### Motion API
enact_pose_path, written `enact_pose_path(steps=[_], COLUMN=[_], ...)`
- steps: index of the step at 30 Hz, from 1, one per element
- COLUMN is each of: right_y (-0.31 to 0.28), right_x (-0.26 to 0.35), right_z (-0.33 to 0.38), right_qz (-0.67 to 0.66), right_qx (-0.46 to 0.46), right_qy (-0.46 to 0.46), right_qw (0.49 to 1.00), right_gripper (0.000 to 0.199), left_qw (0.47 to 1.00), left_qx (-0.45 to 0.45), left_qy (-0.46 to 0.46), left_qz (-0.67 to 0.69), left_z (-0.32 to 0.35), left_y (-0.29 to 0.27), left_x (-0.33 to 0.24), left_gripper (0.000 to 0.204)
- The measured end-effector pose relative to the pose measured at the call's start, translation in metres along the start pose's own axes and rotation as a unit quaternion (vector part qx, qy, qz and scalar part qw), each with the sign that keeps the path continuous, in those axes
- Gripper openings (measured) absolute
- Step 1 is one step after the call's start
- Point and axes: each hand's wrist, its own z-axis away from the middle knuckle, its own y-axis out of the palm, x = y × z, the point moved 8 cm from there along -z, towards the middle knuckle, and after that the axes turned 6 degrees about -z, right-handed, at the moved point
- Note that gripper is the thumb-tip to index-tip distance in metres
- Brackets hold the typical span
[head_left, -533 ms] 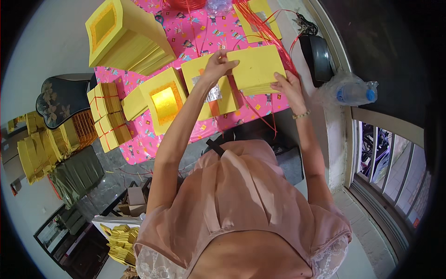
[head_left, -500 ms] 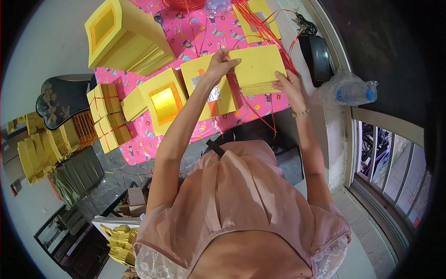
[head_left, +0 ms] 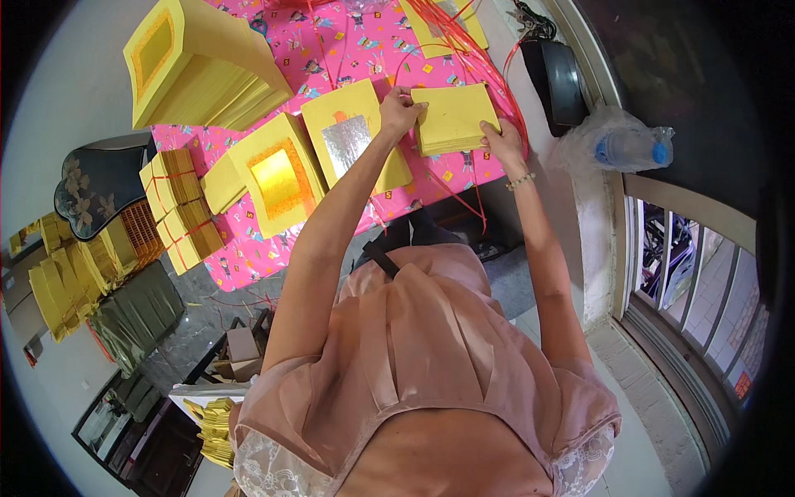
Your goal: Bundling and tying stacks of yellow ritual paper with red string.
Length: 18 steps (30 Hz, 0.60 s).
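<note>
Between my two hands is a small stack of yellow paper (head_left: 454,116), at the right part of the pink patterned tablecloth (head_left: 319,58). My left hand (head_left: 399,113) grips its left edge, thumb on top. My right hand (head_left: 503,142) pinches the lower right corner, thumb over the top sheet. Left of my left hand lies a yellow paper pile with a silver foil patch (head_left: 346,142). Beside that one sits another pile with a gold foil patch (head_left: 286,178). A plain yellow pile (head_left: 225,184) lies further left, partly covered.
Yellow bundles tied with red string (head_left: 180,207) stand at the table's left edge. A tall yellow paper stack (head_left: 219,79) rises at the far left. Red plastic strings (head_left: 468,45) trail over the far right. A wrapped plastic bottle (head_left: 633,149) lies by the window.
The sheets that were fanned along the near edge of the stack now lie more evenly together. My right hand has closed further round the corner, and the whole view has shifted slightly.
</note>
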Motion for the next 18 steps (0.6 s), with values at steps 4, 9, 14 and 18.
enact_pose_path(steps=[4, 9, 14, 18], right_y=[-0.010, -0.008, 0.039, 0.067], right_x=[0.013, 0.065, 0.096, 0.062], right_z=[0.010, 0.035, 0.050, 0.029], right_qz=[0.095, 0.401, 0.407, 0.494], right_qx=[-0.016, -0.134, -0.079, 0.000], right_qy=[0.001, -0.205, -0.384, -0.339], right_qw=[0.995, 0.883, 0.825, 0.801], right_gripper=[0.032, 0.043, 0.059, 0.064], left_qw=[0.998, 0.993, 0.991, 0.992], left_qx=[-0.013, -0.028, -0.054, -0.070], left_qy=[0.033, 0.030, 0.045, 0.072], left_qz=[-0.046, -0.113, -0.111, -0.079], left_z=[0.009, 0.021, 0.025, 0.029], left_y=[0.002, -0.003, -0.005, -0.009], left_x=[-0.016, -0.029, -0.033, -0.036], left_gripper=[0.043, 0.049, 0.045, 0.051])
